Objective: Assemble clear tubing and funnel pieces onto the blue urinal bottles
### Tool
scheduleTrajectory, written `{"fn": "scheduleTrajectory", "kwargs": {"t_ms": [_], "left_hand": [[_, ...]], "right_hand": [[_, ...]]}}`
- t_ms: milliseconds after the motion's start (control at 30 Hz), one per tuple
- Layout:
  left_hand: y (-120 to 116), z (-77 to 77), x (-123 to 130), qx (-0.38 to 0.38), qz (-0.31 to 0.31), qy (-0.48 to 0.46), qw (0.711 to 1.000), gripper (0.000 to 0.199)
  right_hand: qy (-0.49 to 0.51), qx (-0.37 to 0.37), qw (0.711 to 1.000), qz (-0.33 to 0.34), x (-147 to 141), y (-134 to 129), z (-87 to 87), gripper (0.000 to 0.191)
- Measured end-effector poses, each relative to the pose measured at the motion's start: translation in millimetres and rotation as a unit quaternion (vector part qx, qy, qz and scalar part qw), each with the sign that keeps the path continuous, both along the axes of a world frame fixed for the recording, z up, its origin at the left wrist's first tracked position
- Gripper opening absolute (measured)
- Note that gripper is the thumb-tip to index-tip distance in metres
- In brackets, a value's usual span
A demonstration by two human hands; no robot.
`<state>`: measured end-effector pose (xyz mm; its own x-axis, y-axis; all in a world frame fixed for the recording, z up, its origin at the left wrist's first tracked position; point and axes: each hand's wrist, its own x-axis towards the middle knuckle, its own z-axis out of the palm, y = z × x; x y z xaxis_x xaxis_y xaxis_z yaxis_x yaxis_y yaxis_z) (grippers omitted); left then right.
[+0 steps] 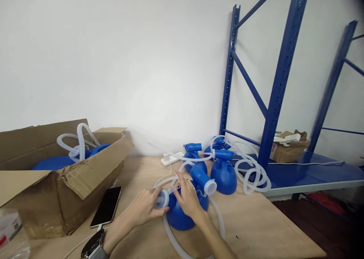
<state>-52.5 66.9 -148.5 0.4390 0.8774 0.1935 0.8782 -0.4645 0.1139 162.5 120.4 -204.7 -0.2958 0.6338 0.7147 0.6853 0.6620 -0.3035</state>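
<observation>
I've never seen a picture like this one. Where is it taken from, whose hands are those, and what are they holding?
There is no robot here: a camera worn on a person's head looks forward and down at their own bare hands. The left hand, with a watch on its wrist, holds a clear round plastic piece. The right hand touches the nearest blue container. More blue containers and pale coiled tubes lie on the wooden table, with a white power strip behind. To the left are a phone and an open cardboard box; blue metal shelving stands to the right.
</observation>
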Motion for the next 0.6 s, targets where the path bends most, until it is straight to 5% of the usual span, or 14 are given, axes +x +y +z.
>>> {"fn": "scheduleTrajectory", "kwargs": {"t_ms": [233,433,600], "left_hand": [[-3.5,-15.6,12.2,-0.009,0.040,-0.163,0.986,0.039],[-15.5,4.7,-11.8,-0.017,0.140,-0.346,0.928,0.051],[-4.4,-3.6,-51.1,-0.029,0.133,-0.186,0.973,0.051]], "right_hand": [[-0.004,-0.009,1.000,0.011,-7.9,-4.2,6.0,0.024],[-0.005,0.017,0.999,-0.039,-8.2,0.2,6.2,0.025],[-0.044,0.008,0.998,-0.042,-4.5,-0.2,5.1,0.031]]}}
